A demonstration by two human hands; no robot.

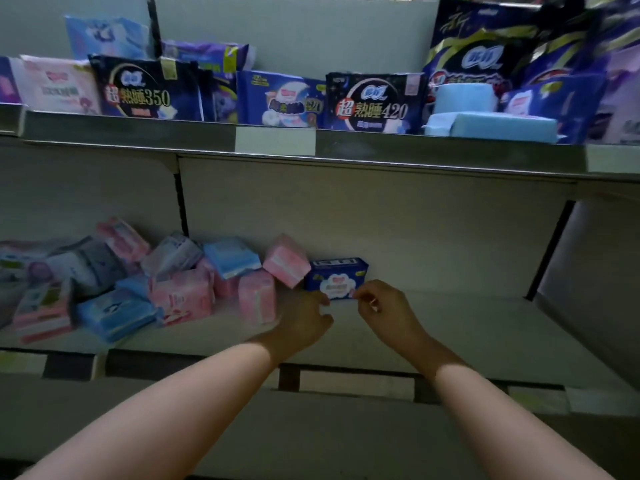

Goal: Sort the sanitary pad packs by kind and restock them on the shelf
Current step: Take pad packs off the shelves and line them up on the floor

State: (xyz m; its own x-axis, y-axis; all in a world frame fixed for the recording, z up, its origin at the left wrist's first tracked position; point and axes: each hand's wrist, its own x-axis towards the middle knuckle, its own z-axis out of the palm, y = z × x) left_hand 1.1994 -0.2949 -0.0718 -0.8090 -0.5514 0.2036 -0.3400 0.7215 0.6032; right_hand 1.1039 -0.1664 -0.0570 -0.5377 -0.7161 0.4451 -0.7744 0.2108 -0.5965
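A small dark blue pad pack (336,276) stands upright on the lower shelf (450,327), just right of a jumbled pile of pink packs (286,259), light blue packs (231,255) and pale ones. My right hand (382,308) pinches the dark blue pack's lower right corner with thumb and forefinger. My left hand (304,317) sits at the pack's lower left, fingers loosely curled and holding nothing, beside a standing pink pack (257,296).
The upper shelf (138,131) carries large dark night-pad packs marked 350 (145,88) and 420 (375,102), blue packs, and plain light blue packs (491,128) at the right. A dark upright post (550,247) bounds the lower shelf's right side. The lower shelf surface right of the hands is bare.
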